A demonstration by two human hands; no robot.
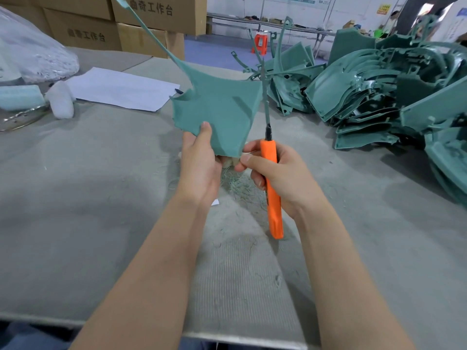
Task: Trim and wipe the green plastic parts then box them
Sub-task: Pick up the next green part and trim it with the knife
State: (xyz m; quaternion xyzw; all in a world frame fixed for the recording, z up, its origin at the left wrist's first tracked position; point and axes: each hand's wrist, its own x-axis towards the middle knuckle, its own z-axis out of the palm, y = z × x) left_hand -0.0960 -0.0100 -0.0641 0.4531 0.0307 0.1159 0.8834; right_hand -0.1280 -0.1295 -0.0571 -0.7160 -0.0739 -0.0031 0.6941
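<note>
We see left hand pinching green part (thumb on top); right hand fisted around orange trimming knife, blade along part's 3 o'clock edge.

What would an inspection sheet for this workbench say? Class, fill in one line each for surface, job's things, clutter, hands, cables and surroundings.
Surface: grey table, dusty, with green shavings under the hands.
Job's things: green part held up; orange-handled trimming tool with its blade at the part's right edge; heap of green parts at right.
Clutter: white paper, white cloth wad, plastic bag, metal tray at left.
Hands: left hand grips the part's lower edge; right hand grips the tool.
Cables: nothing seen.
Surroundings: cardboard boxes behind; red stool on the blue floor.
</note>
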